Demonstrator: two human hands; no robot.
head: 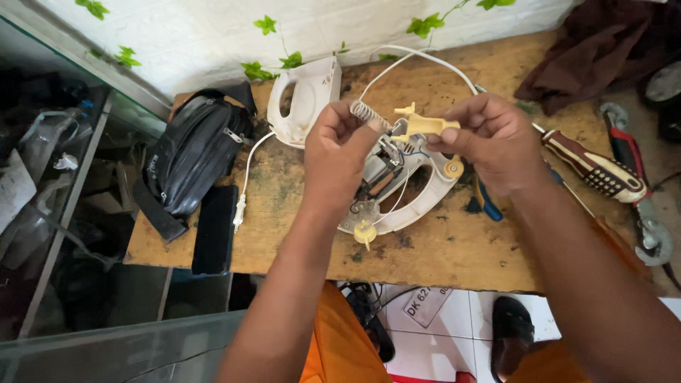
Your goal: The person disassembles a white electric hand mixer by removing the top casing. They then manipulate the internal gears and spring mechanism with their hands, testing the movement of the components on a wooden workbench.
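The right hand (pixel 496 142) pinches a small cream plastic part (pixel 424 125) by its end; the left hand (pixel 339 149) closes on the cord's ribbed sleeve (pixel 364 112) — both above the opened mixer body (pixel 425 195); the part looks light, stiff, brittle at its prongs — best gripped mid-body.

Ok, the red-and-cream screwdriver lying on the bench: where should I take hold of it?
Grip the screwdriver around its thick red-and-cream handle, coming from above on the right, past the right hand. The handle lies flat and exposed on the workbench; its shaft runs under that hand.
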